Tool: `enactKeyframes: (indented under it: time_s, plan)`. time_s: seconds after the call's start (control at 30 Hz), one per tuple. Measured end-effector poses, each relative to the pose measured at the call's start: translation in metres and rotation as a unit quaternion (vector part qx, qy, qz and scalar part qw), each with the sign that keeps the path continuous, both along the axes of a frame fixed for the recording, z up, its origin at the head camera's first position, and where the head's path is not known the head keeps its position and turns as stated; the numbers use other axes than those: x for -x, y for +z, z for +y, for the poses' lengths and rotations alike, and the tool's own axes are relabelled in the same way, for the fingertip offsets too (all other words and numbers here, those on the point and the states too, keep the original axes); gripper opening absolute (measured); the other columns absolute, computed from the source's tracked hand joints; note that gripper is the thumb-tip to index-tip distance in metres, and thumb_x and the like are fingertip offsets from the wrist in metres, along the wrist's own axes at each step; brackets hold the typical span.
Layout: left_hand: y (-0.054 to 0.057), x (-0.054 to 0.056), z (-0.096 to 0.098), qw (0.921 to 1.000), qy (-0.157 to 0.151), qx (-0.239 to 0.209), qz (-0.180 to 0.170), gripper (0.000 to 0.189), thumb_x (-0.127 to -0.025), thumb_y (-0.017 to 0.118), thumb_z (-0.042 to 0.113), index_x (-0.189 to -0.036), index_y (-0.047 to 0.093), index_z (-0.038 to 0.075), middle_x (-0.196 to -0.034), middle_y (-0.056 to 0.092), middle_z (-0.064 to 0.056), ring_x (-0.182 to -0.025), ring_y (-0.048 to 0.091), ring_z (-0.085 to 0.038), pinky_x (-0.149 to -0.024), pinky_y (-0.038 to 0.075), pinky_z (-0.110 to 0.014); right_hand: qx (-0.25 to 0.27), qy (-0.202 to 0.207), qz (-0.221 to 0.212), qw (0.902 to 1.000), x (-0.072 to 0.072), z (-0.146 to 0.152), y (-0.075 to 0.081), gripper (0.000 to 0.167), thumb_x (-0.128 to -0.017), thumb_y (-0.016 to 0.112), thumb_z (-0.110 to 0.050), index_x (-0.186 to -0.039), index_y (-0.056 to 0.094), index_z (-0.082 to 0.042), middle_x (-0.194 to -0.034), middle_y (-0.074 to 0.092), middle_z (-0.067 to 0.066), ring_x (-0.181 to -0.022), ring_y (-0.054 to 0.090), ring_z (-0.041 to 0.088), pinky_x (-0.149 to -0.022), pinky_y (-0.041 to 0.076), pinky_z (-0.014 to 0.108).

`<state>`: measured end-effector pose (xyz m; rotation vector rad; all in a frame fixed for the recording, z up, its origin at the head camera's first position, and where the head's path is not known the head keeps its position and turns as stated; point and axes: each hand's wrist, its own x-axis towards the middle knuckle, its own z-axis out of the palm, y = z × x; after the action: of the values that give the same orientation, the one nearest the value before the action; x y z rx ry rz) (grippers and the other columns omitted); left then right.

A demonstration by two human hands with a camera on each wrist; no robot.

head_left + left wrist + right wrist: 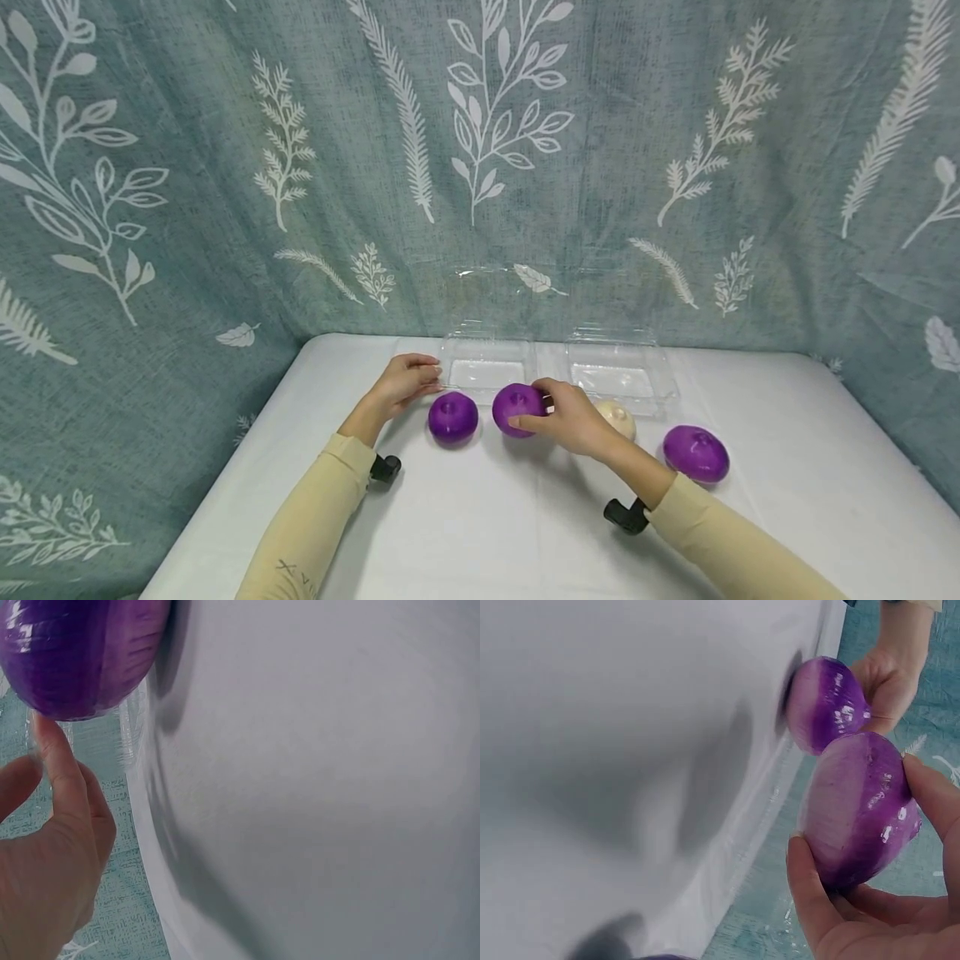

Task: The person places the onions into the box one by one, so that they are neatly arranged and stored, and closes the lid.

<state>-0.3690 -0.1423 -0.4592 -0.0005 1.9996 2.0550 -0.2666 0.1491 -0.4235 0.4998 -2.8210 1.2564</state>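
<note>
My right hand (573, 421) grips a purple onion (517, 410) between thumb and fingers, in front of the left clear plastic container (489, 372). In the right wrist view this onion (855, 814) is held off the white cloth, its shadow apart from it. A second purple onion (453, 418) sits on the table just left of it. My left hand (405, 383) pinches the left edge of that open container with thumb and fingertips; in the left wrist view the purple onion (82, 656) partly hides the fingertips.
Another open clear container (611, 379) stands to the right. A pale onion (617, 419) lies partly behind my right wrist, and a purple onion (696, 454) rests farther right. A patterned green curtain (600, 167) hangs behind the white-covered table (465, 525).
</note>
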Motion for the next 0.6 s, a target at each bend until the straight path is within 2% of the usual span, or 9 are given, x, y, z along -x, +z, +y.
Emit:
enactKeyframes:
  time_s: [0.23, 0.6]
  plan:
    - [0.001, -0.001, 0.000, 1.0000, 0.002, -0.008, 0.003, 0.041, -0.101, 0.058, -0.002, -0.139, 0.048, -0.015, -0.116, 0.057, -0.022, -0.110, 0.063, -0.037, -0.087, 0.064, -0.027, 0.008, 0.010, 0.013, 0.9998, 0.007, -0.003, 0.007, 0.061, -0.085, 0.085, -0.033, -0.127, 0.062, 0.005, -0.111, 0.072, 0.013, -0.102, 0.068, 0.026, -0.083, 0.063, 0.036]
    - [-0.001, -0.001, 0.000, 0.9999, 0.006, -0.005, 0.009, 0.040, -0.100, 0.059, -0.003, -0.137, 0.050, -0.015, -0.113, 0.058, -0.022, -0.093, 0.066, -0.024, -0.086, 0.064, -0.027, 0.011, 0.018, 0.044, 0.9988, 0.024, -0.016, 0.013, 0.061, -0.086, 0.085, -0.030, -0.130, 0.061, 0.005, -0.114, 0.071, 0.016, -0.102, 0.069, 0.029, -0.083, 0.064, 0.038]
